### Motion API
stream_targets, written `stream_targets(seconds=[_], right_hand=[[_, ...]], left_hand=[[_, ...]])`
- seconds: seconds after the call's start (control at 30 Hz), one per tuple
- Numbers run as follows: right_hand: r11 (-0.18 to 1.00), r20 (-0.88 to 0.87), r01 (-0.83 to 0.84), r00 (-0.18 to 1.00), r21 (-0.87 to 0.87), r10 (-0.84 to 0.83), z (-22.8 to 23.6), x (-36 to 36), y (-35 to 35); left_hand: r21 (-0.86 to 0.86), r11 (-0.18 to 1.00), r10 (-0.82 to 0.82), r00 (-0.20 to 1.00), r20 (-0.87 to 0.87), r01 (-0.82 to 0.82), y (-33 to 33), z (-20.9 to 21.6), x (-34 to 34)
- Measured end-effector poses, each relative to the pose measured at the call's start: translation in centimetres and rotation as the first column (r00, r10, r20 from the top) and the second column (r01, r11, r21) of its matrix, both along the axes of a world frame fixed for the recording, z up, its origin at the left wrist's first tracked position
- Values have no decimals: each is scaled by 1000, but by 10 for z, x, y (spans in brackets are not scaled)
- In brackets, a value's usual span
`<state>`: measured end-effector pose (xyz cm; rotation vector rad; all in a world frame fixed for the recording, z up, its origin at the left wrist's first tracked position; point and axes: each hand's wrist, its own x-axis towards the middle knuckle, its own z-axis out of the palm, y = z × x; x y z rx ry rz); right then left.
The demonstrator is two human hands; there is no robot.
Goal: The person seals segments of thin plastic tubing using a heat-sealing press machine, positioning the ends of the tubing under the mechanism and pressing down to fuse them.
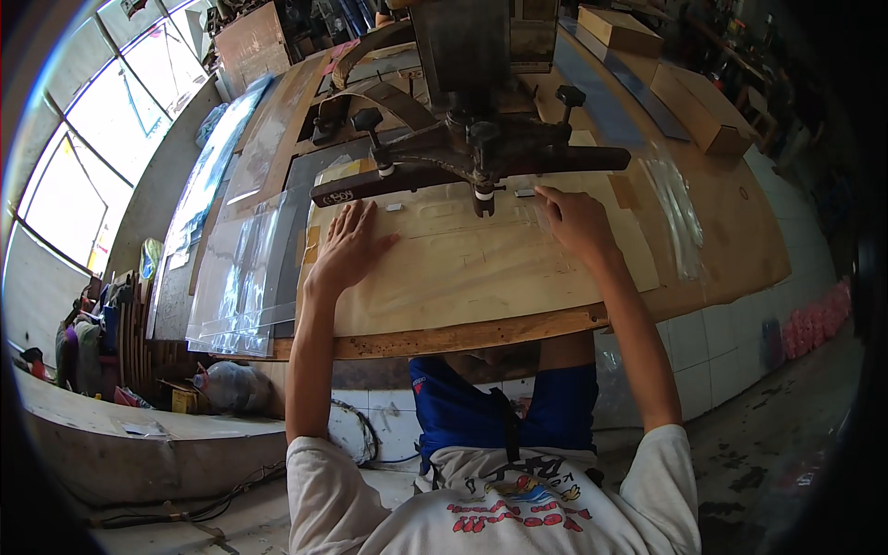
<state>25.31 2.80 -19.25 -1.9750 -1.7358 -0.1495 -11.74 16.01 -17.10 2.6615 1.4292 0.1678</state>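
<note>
My left hand (346,248) lies flat with spread fingers on a cream-coloured sheet (444,287), near its left edge. My right hand (579,224) rests on the same sheet further right, its fingertips beside a small pale strip (524,192); nothing is visibly held in it. Another small white strip (395,207) lies just right of my left fingers. Faint lines and cut outlines mark the sheet. Above it stands a dark metal machine head with a long bar (564,161) and black knobs (366,119); its lower tip hangs between my hands.
Clear plastic sheets (242,264) overlap the table's left side, and more clear plastic (683,222) lies at the right. Brown cardboard boxes (701,106) stand at the back right. The wooden table edge (462,335) runs before my body. Pink bundles (816,310) sit by the tiled wall.
</note>
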Motion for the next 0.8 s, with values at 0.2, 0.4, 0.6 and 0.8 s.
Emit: stream_targets(seconds=[0.2,0.4,0.6,0.8], right_hand=[[999,12,-17,1000,39,17,-4,1,-1],[1000,16,24,1000,3,-24,-1,0,-1],[998,50,37,998,-42,-35,8,-6,-2],[1000,54,23,998,-3,-23,6,-3,-3]], left_hand=[[-8,1000,-7,1000,12,7,-1,-2,-1],[5,1000,-10,1000,-19,10,-1,-6,-3],[-14,1000,5,1000,-14,-5,-1,-6,-2],[-31,999,13,999,-43,-15,-2,-6,-1]])
